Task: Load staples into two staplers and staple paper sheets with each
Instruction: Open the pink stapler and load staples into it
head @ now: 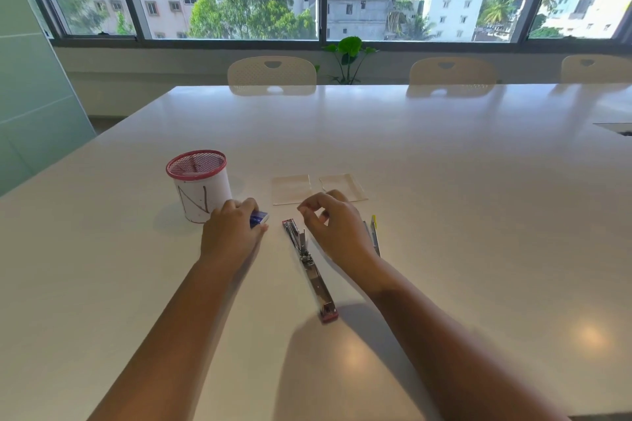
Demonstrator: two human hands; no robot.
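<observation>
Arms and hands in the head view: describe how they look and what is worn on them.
Both forearms are bare from the bottom edge of the frame to the wrist; no sleeves show. The left hand and the right hand wear no gloves. No watch, bracelet or ring is visible on either, and no markings can be made out.

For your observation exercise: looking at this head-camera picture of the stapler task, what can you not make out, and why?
- Head view: the blue box is mostly covered by the left hand.
- Whether the right hand pinches staples: too small to tell.
- The yellow-tipped stapler is partly behind the right hand.
- Contents of the mesh-topped cup: hidden by its wall.
</observation>
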